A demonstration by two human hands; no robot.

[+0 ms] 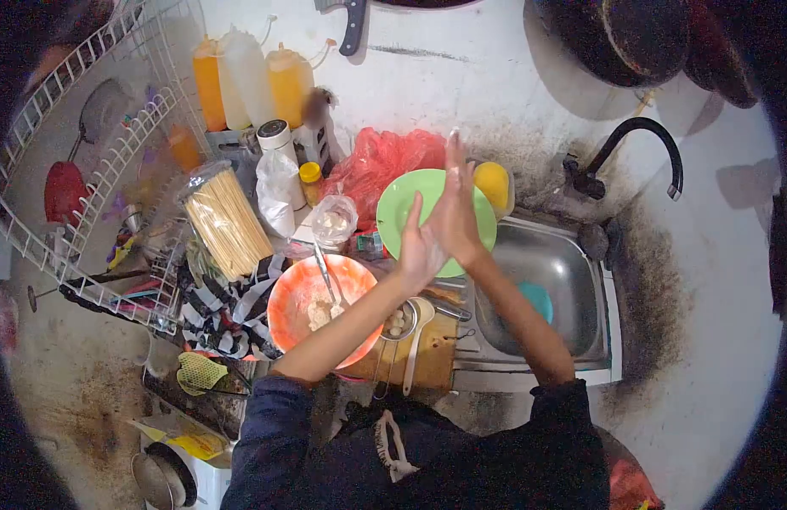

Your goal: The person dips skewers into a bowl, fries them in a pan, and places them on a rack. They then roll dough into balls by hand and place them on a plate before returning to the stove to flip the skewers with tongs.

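Observation:
My left hand point(421, 246) and my right hand point(452, 212) are pressed together at the palms, fingers stretched out, above a green plate point(398, 204). White residue shows on the fingertips. Neither hand holds an object that I can see. Below my left forearm sits an orange and white bowl point(285, 316) with pale paste and a metal spoon point(322, 263) in it. Close to the bowl, a small strainer point(393, 332) holds several pale balls, and a cream ladle point(416, 348) lies beside it on a wooden board point(436, 357).
To the right is a steel sink point(572, 255) with a teal item inside, under a black faucet point(657, 127). A red plastic bag point(381, 161), a pack of skewers point(228, 221), sauce bottles point(287, 85) and a white wire rack point(45, 246) stand behind and left.

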